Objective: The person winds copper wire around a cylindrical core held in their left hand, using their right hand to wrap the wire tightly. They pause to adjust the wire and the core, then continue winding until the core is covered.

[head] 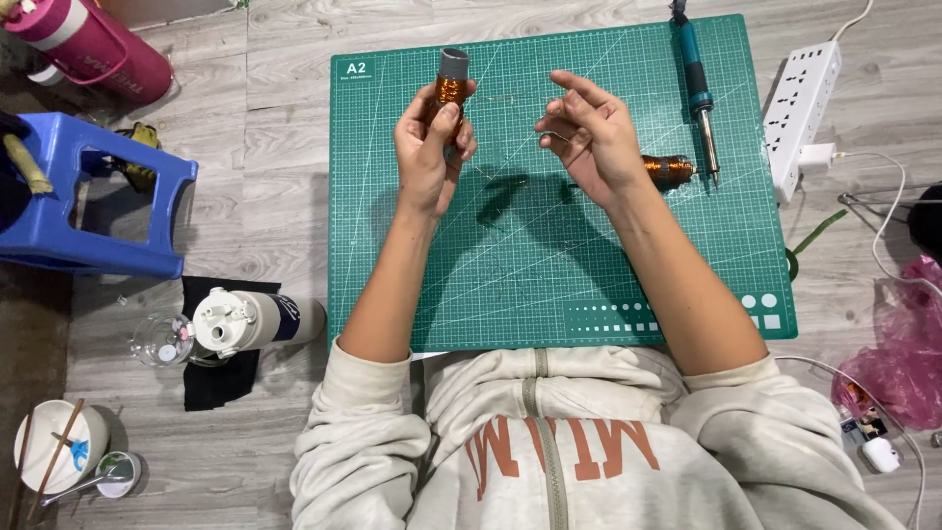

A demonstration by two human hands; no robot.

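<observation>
Nearest, cream fleece sleeves (373, 412) pushed up off bare forearms. Left of them, lying on the grey wood-grain floor (255, 196), a smooth white cylindrical bottle (257, 322) on a black cloth. Ahead, a flat green gridded cutting mat (549, 255), matte and finely lined. Above its far half, left hand (429, 147) clenched around a grey-capped tube wound with glossy copper wire (450, 90), held upright over the mat. Right hand (587, 137) loosely curled, fingertips seemingly pinching a thin wire too fine to tell surely. Just right, a second shiny copper-wound coil (669, 171) resting on the mat, beside the metal tip of a teal-handled soldering iron (697, 88). Farther right, a white rectangular plastic power strip (803, 113).
</observation>
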